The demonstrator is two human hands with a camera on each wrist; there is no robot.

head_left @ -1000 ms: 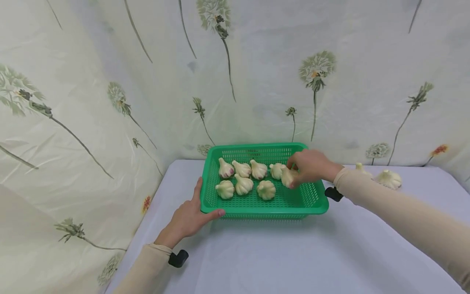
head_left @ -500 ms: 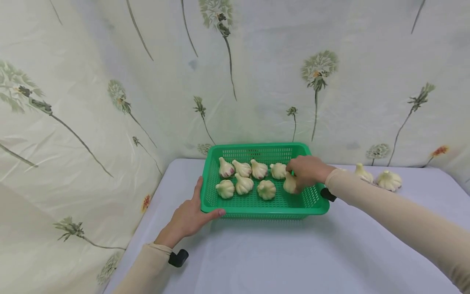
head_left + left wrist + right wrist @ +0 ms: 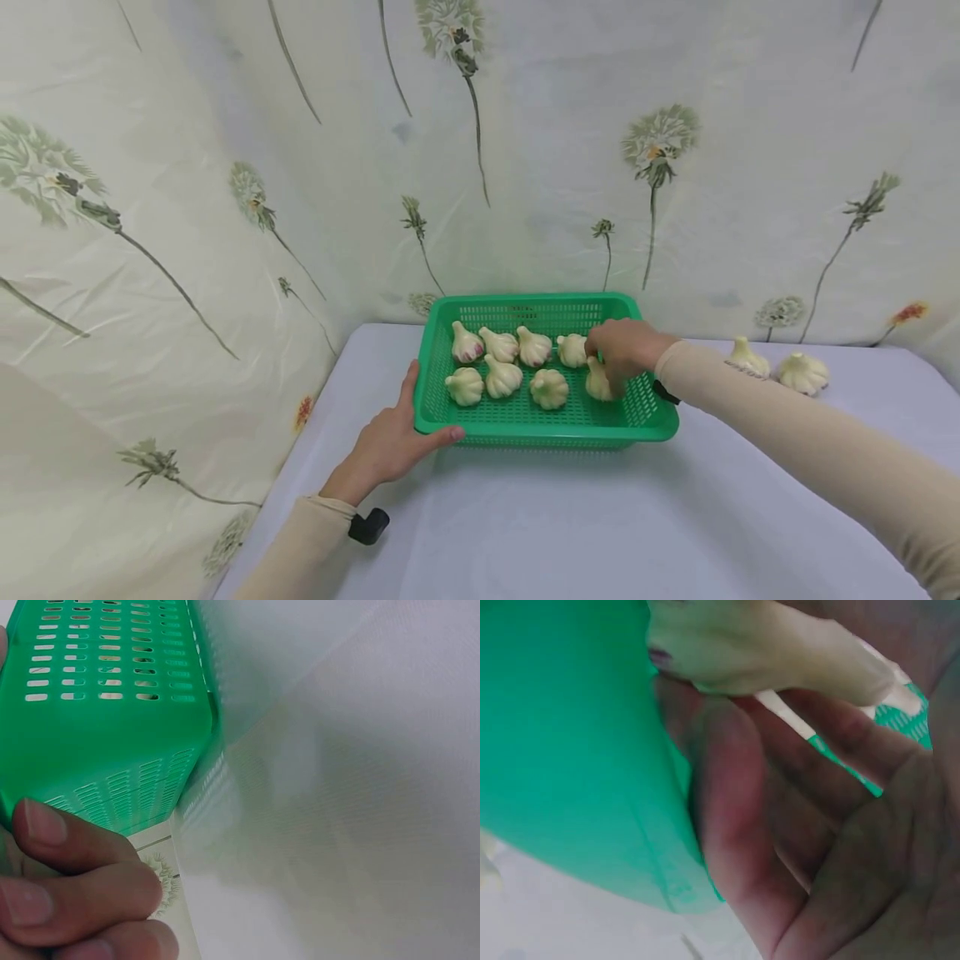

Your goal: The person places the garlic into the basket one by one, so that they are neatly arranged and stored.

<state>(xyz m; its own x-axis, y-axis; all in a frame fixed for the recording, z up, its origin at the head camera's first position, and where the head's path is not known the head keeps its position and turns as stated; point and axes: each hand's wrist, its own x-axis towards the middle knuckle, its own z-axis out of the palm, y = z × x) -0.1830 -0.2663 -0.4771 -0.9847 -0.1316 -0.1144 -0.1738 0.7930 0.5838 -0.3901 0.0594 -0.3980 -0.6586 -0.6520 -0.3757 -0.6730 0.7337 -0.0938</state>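
A shallow green plastic basket [image 3: 525,432] with slotted walls holds several garlic bulbs [image 3: 503,377], cream with some purple at the base. At its front left corner my left hand [image 3: 386,442] grips the basket, thumb along the front rim and index finger along the left side. In the left wrist view its other fingers [image 3: 97,892] are bent beside the basket wall. My right hand [image 3: 626,354] reaches in over the right end and holds a garlic bulb [image 3: 597,381] low in the basket. The right wrist view shows this bulb [image 3: 757,652] against the fingers and thumb; part is hidden.
Two more garlic bulbs [image 3: 803,374] lie on the white-covered table [image 3: 540,525], right of the basket behind the right forearm. A curtain [image 3: 555,150] printed with dandelions hangs close behind the basket and along the left side.
My right hand has lowered its garlic bulb toward the basket floor, slightly right and nearer to me, apart from the bulb behind it. The left hand and basket have stayed in place.
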